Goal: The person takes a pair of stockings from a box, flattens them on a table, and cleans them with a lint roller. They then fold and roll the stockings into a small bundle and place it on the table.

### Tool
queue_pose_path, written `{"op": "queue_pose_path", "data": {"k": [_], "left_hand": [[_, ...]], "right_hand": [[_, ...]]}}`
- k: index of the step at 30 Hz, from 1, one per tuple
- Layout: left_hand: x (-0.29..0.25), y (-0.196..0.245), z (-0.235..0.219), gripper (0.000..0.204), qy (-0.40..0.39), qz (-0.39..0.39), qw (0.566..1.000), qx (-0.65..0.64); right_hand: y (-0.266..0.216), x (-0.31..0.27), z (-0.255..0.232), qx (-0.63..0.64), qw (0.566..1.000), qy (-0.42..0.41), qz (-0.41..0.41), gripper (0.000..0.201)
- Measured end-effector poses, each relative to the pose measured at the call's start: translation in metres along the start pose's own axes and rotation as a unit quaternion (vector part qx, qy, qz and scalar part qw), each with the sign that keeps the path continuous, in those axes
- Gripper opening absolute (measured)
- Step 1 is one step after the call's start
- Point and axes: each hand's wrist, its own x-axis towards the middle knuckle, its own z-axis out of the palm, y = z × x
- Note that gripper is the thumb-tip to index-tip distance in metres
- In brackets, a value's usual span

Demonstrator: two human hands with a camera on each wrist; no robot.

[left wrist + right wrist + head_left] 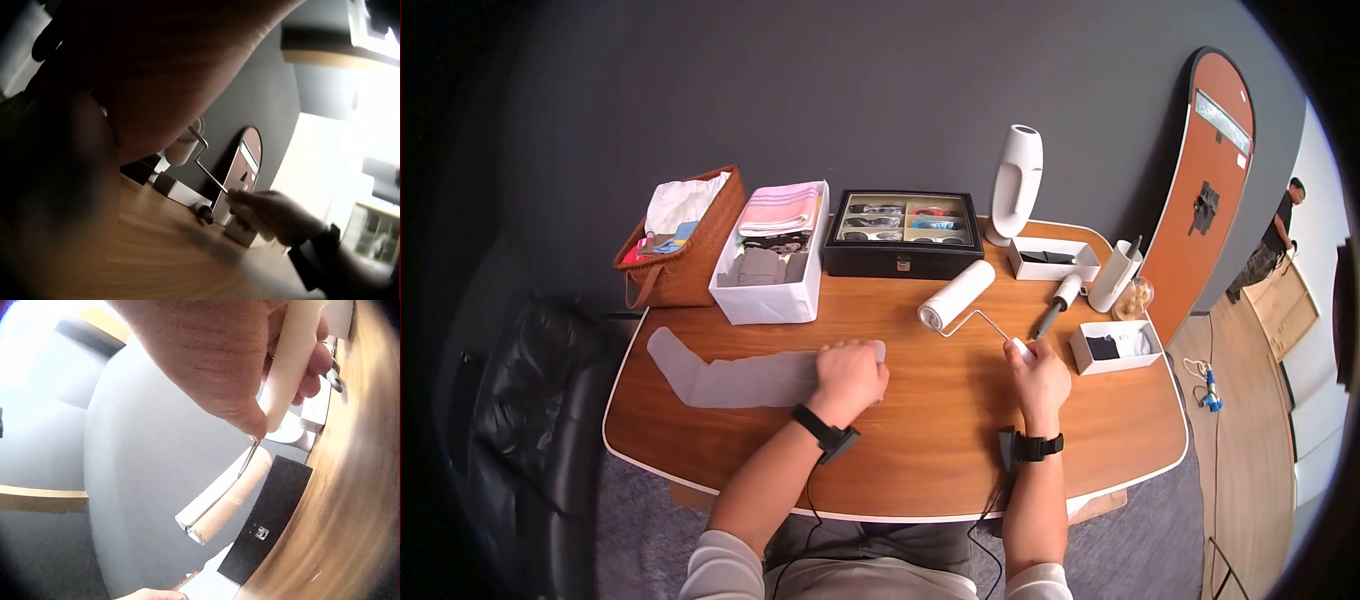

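Observation:
My right hand grips the white handle of a lint roller. The roller's white cylinder, on its bent wire arm, is held up in front of the black glasses case. Over the left part of the table, a long translucent whitish strip of sheet stretches out, its far left end bent upward. My left hand is curled over the strip's right end, a bit of which shows past the knuckles. In the left wrist view that hand hides the strip.
Along the back of the wooden table stand a brown basket, a white box of folded cloths and a white vase. Small white boxes and a dark-tipped tool lie at right. A person stands beyond.

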Motion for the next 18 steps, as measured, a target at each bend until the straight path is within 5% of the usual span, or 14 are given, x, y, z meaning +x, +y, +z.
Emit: {"op": "queue_pose_path", "data": {"k": [4,8,12,16,18], "left_hand": [[-0.013,-0.037,0.007,0.033,0.002,-0.038,0.988,-0.148],[-0.043,-0.082,0.011,0.034,0.060,-0.001,0.997,0.039],[-0.053,-0.105,0.006,0.037,0.026,-0.050,0.991,0.126],[-0.046,-0.078,-0.010,0.044,0.146,0.015,0.984,0.103],[-0.036,-0.052,-0.010,0.044,0.108,-0.027,0.993,0.046]], "right_hand": [[0.004,0.000,0.000,-0.016,1.000,-0.008,0.004,0.046],[0.010,0.002,0.003,-0.045,0.999,-0.010,-0.002,0.046],[0.010,0.003,0.004,-0.054,0.999,-0.001,0.003,0.046],[0.005,0.000,0.006,-0.051,0.999,0.008,0.010,0.047],[0.005,-0.001,0.009,-0.050,0.999,0.008,0.007,0.046]]}}
